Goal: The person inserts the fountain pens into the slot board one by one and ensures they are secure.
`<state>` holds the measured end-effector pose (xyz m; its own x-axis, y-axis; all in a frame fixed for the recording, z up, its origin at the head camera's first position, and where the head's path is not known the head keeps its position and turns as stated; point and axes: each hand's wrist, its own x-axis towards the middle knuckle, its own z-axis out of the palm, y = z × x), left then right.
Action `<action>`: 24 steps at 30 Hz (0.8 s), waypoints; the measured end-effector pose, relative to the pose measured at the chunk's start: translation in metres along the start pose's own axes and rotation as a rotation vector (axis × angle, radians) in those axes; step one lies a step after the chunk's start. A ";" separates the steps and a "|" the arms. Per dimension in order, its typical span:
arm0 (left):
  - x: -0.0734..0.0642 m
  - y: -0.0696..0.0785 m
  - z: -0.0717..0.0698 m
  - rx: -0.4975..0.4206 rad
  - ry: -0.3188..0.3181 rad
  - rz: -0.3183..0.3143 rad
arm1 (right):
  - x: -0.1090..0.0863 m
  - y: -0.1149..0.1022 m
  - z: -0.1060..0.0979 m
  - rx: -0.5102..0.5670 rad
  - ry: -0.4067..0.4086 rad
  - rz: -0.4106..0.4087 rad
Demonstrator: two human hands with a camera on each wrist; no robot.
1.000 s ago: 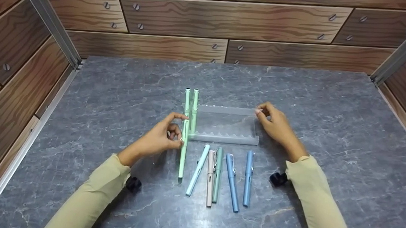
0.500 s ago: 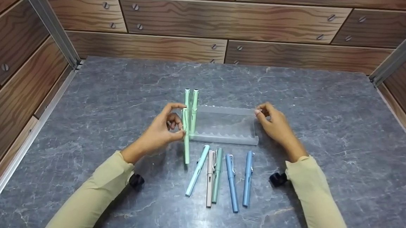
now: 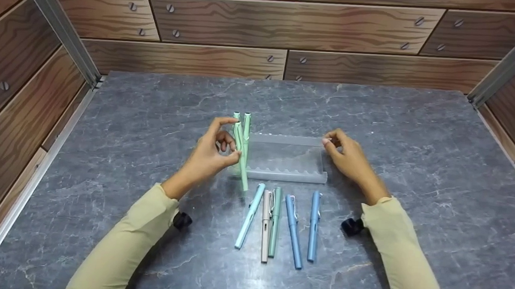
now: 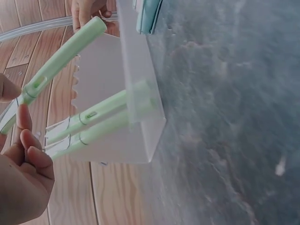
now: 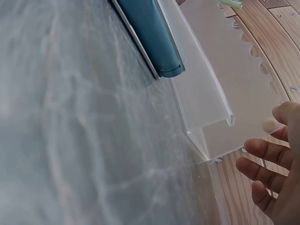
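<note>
My left hand (image 3: 212, 155) pinches a light green pen (image 3: 243, 176) between thumb and fingers, tilted above the left end of a clear plastic pen rack (image 3: 287, 176). In the left wrist view this pen (image 4: 65, 54) is raised off the rack. Two similar light green pens (image 4: 101, 110) lie side by side in the rack's leftmost slots; in the head view the held pen partly covers them. At the rack's far right corner, my right hand (image 3: 348, 156) grips the edge with thumb and index finger. Its other fingers (image 5: 267, 152) are loosely bent beside the rack.
In front of the rack lie a pale aqua pen (image 3: 250, 216), a grey-beige pen (image 3: 265, 243), a green pen (image 3: 275, 223) and two blue pens (image 3: 313, 226). The marbled table (image 3: 106, 131) is bounded by wood-patterned walls (image 3: 229, 22).
My left hand has moved the held pen away from me and slightly right, from in front of the rack to over its left end. The right hand stays at the corner.
</note>
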<state>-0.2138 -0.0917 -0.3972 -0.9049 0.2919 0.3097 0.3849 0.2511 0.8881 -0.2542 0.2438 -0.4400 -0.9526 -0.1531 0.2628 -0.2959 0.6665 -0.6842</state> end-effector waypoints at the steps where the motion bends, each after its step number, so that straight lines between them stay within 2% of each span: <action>1: 0.001 0.001 0.001 0.009 0.004 0.003 | 0.000 0.000 0.000 0.000 -0.001 0.000; 6: 0.005 0.003 0.003 0.057 0.016 0.022 | 0.000 0.000 0.000 0.003 -0.002 0.005; 12: 0.010 0.002 0.008 0.140 0.077 0.073 | 0.000 0.000 0.000 0.006 0.000 0.001; 19: 0.014 0.003 0.017 0.275 0.171 0.167 | 0.000 0.000 -0.001 0.000 -0.015 0.011; 24: 0.019 0.003 0.022 0.386 0.203 0.196 | 0.000 -0.001 -0.001 0.001 -0.019 0.010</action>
<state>-0.2257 -0.0653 -0.3964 -0.8111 0.1910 0.5528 0.5560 0.5452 0.6274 -0.2542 0.2439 -0.4384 -0.9567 -0.1602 0.2431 -0.2864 0.6677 -0.6871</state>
